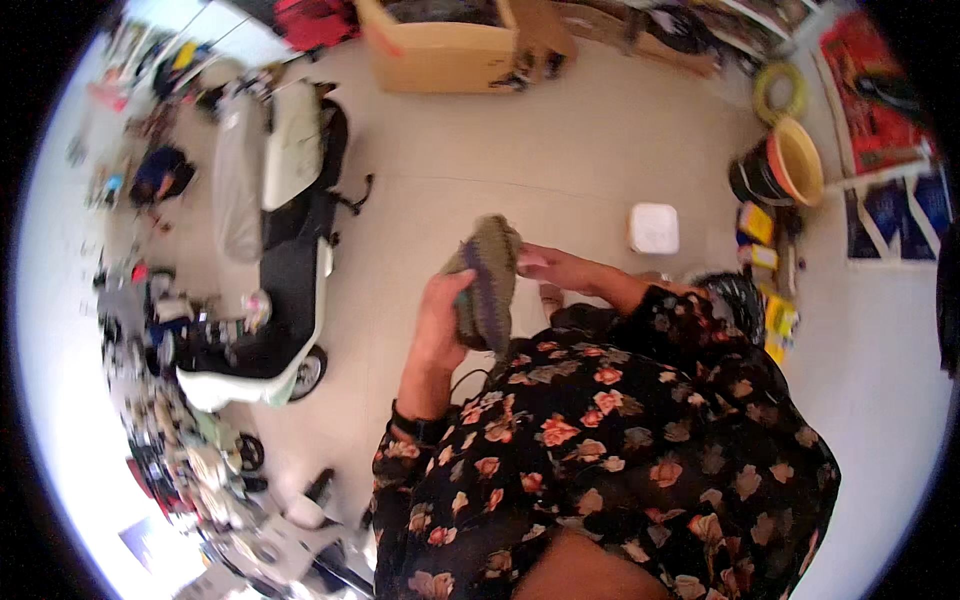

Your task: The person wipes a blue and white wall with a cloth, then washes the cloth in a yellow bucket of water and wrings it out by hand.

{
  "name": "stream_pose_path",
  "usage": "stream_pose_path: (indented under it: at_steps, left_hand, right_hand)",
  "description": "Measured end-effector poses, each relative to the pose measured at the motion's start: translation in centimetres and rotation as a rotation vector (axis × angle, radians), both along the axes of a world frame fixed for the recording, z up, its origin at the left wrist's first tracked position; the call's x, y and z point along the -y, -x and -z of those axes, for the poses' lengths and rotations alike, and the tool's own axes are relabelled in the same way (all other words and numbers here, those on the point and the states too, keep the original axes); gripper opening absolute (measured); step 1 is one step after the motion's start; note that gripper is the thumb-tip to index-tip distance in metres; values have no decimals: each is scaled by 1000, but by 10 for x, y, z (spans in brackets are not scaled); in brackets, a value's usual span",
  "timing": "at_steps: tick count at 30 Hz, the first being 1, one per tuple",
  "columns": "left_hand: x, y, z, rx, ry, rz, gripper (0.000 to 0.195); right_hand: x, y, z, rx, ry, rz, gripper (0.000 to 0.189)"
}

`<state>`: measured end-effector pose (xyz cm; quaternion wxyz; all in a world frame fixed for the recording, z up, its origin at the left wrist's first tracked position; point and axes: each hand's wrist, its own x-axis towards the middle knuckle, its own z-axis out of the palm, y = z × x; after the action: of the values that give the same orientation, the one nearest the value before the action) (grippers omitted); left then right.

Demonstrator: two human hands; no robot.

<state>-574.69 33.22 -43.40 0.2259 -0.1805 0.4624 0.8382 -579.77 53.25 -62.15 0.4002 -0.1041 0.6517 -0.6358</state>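
Observation:
A folded cloth (487, 281), greenish-brown with a dark purplish band, is held up in front of my body. My left hand (442, 311) grips its left side, the thumb lying over the front. At the cloth's upper right edge is my right hand (544, 266), its fingers partly behind the cloth; whether they grip it cannot be made out. Both forearms come out of dark floral sleeves, and a dark band circles the left wrist.
A white scooter (292, 247) with a black footboard stands at left, with more scooters beyond. An open cardboard box (442, 56) is at the top. On the right are a white-lidded container (654, 229), an orange-rimmed bucket (799, 161) and yellow boxes (757, 223). A person (161, 176) crouches far left.

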Motion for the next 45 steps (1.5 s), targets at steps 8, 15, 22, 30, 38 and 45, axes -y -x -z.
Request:
stream_pose_path:
  at_steps: [8, 15, 22, 30, 38, 45]
  left_hand:
    - [15, 43, 5, -3, 25, 178, 41]
    - [-9, 74, -11, -105, 96, 408, 37]
    - [-4, 135, 32, -406, 689, 516, 27]
    - [-61, 202, 116, -808, 870, 636, 22]
    - [-195, 256, 84, -472, 764, 938, 18]
    - [-303, 319, 53, -720, 821, 845, 27]
  right_hand:
    - [-19, 9, -69, 259, 241, 489, 55]
    - [-42, 9, -68, 72, 247, 635, 36]
    - [-75, -9, -86, 186, 160, 965, 33]
    - [-153, -5, -91, 36, 52, 1166, 30]
    - [-278, 43, -87, 157, -105, 1407, 26]
    - [-382, 100, -119, 172, -120, 1559, 21]
